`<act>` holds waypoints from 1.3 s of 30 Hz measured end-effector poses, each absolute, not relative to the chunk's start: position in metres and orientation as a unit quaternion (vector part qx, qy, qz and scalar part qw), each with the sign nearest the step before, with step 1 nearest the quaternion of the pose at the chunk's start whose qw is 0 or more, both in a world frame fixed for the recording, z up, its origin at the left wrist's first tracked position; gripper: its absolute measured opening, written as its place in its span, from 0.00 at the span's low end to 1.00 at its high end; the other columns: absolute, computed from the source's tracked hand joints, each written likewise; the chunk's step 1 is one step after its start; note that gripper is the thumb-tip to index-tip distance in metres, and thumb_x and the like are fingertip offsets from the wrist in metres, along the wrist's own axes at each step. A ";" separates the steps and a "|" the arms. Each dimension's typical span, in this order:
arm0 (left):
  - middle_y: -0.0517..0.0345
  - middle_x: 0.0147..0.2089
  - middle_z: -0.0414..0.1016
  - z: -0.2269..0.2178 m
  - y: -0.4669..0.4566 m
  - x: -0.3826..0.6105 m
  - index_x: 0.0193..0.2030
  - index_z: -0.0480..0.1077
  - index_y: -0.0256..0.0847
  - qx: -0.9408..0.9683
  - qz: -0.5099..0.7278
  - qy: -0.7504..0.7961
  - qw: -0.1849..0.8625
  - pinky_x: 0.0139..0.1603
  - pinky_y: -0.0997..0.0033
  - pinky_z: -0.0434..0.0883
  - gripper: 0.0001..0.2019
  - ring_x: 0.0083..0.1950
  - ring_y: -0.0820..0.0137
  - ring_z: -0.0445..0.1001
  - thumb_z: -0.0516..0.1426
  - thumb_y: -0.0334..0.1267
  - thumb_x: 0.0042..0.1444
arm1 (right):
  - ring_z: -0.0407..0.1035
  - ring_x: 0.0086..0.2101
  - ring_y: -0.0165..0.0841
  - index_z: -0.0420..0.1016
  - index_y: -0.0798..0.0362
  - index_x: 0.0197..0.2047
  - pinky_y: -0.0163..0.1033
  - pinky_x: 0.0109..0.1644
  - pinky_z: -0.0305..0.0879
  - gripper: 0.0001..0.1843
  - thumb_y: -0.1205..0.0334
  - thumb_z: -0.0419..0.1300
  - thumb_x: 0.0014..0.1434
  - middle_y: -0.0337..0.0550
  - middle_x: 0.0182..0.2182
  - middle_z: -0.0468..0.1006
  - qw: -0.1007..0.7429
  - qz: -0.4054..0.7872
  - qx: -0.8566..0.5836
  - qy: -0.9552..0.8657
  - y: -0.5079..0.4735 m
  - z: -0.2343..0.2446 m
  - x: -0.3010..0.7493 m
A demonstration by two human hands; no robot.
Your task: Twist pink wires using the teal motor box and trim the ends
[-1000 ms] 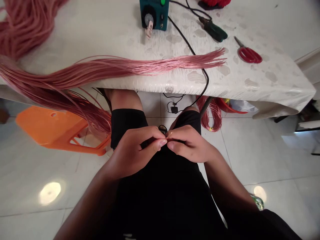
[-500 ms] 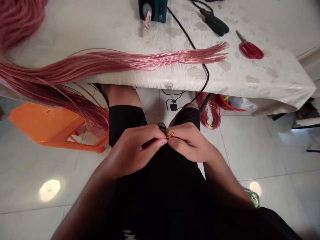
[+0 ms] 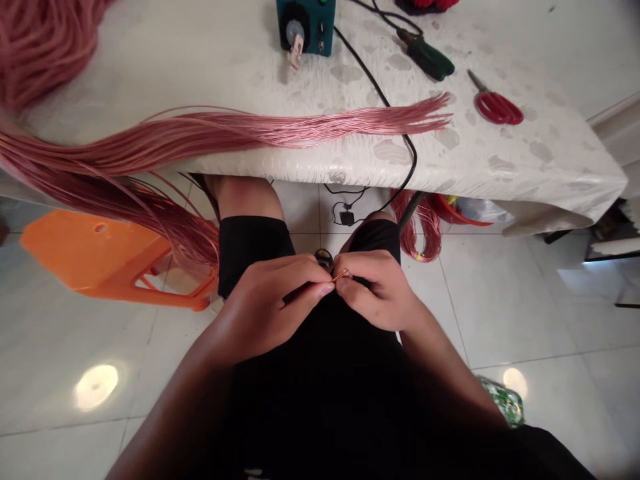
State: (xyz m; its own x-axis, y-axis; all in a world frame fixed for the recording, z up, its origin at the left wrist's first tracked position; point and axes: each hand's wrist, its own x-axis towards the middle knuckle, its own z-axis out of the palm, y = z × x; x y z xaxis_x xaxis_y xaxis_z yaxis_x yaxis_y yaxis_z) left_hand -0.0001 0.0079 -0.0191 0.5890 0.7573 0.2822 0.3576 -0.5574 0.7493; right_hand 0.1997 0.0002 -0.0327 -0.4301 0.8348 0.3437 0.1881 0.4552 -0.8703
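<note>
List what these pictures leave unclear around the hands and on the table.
All from the head view:
- Dark ring: partly hidden by the left hand and right hand; too small to identify.
- Wire: too thin to see which hand grips it; its far end is hidden by the fingers.
- Control box: cut off by the top edge.
- Red object: cut off by the top edge; cannot be named.
- Red tub: mostly hidden by the table.

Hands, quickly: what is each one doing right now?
Left hand: closed, beside a copper wire; cannot tell if it holds it.
Right hand: closed, pinching that copper wire.
</note>
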 end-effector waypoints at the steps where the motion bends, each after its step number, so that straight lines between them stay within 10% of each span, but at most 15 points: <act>1: 0.68 0.32 0.71 -0.019 0.008 0.000 0.37 0.71 0.41 0.829 0.303 0.337 0.328 0.36 0.79 0.65 0.06 0.32 0.81 0.69 0.56 0.26 0.64 | 0.51 0.23 0.23 0.60 0.53 0.25 0.33 0.28 0.51 0.11 0.72 0.54 0.58 0.32 0.21 0.58 0.411 0.393 -0.341 -0.749 0.000 -0.033 0.200; 39: 0.65 0.37 0.74 -0.022 0.005 0.007 0.40 0.70 0.42 0.815 0.331 0.352 0.321 0.41 0.78 0.69 0.06 0.37 0.78 0.73 0.57 0.26 0.63 | 0.51 0.22 0.23 0.58 0.52 0.24 0.33 0.27 0.50 0.12 0.73 0.52 0.56 0.30 0.20 0.57 0.431 0.401 -0.332 -0.737 0.004 -0.030 0.199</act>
